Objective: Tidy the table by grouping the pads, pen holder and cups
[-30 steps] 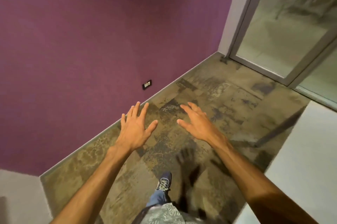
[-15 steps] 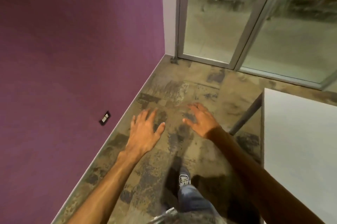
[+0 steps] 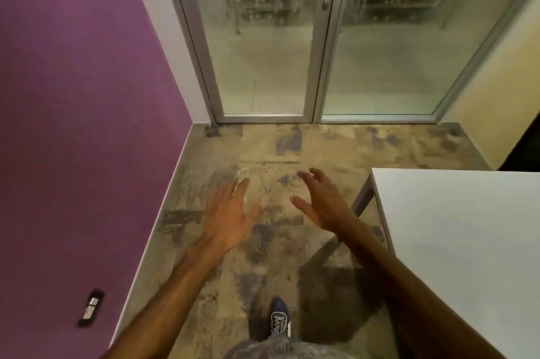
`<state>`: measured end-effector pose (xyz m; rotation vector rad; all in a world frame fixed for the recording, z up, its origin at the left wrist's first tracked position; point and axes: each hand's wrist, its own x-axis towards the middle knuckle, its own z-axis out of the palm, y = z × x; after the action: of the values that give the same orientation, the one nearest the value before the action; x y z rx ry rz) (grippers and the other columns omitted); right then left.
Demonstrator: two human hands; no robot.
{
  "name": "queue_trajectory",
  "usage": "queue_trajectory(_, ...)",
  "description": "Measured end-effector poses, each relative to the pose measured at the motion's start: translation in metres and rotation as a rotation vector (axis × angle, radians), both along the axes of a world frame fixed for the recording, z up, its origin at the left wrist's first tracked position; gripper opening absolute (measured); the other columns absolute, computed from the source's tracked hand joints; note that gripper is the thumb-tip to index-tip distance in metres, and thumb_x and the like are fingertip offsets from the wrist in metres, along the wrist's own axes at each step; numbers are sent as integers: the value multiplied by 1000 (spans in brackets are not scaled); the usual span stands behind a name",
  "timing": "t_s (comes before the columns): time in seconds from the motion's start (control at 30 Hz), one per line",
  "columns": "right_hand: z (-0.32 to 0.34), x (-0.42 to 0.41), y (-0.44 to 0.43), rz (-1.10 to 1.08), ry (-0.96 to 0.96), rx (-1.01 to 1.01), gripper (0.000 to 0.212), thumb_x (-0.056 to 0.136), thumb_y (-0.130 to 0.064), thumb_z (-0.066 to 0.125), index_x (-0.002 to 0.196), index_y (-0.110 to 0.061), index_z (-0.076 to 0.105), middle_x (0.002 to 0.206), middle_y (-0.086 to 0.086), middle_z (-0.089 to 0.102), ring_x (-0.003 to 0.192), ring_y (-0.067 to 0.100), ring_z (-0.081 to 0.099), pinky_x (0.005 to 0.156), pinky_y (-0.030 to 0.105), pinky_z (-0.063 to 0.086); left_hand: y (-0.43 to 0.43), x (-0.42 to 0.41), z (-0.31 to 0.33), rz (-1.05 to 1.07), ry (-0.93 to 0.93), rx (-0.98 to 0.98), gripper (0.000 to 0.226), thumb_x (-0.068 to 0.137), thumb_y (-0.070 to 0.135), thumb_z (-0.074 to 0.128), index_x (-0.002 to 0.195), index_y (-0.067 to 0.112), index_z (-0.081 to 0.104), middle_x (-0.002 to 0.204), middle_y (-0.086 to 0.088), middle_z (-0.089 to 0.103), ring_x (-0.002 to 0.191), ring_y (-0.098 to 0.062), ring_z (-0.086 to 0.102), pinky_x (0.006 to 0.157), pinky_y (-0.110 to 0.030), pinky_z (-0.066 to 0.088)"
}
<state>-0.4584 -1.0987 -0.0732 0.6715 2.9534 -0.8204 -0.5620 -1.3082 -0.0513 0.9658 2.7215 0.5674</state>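
No pads, pen holder or cups are in view. My left hand is stretched out over the carpet, palm down, fingers apart, holding nothing. My right hand is held out beside it, fingers spread and slightly curled, also empty. To the right stands a white table; its visible corner is bare, and my right forearm passes close to its near left edge.
A purple wall with a low socket runs along the left. Glass doors with metal frames stand ahead. Mottled carpet covers the floor. My shoe is below. A grey table leg slants under the table corner.
The view has swung to the right: the glass doors now stand straight ahead and more of the white table shows. Both hands stay out in front, open and empty.
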Motion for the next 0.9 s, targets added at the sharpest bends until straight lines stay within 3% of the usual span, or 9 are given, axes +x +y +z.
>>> queue_trajectory(0.33, 2, -64, 127, -233, -15, -31, 67, 94, -55, 53, 151, -27, 31, 163, 6, 21, 144, 31, 32, 113, 55, 35, 160, -107, -8, -175, -31, -15, 64, 94, 52, 47, 151, 29, 27, 160, -1, 24, 146, -22, 22, 120, -49, 16)
queue_trajectory(0.9, 15, -210, 339, -651, 12, -4, 65, 94, -46, 58, 148, -18, 37, 155, 11, 32, 140, 28, 35, 112, 41, 37, 455, -323, 3, -729, 44, -34, 74, 93, 57, 48, 154, 28, 16, 162, -3, 14, 149, -22, 15, 120, -45, 20)
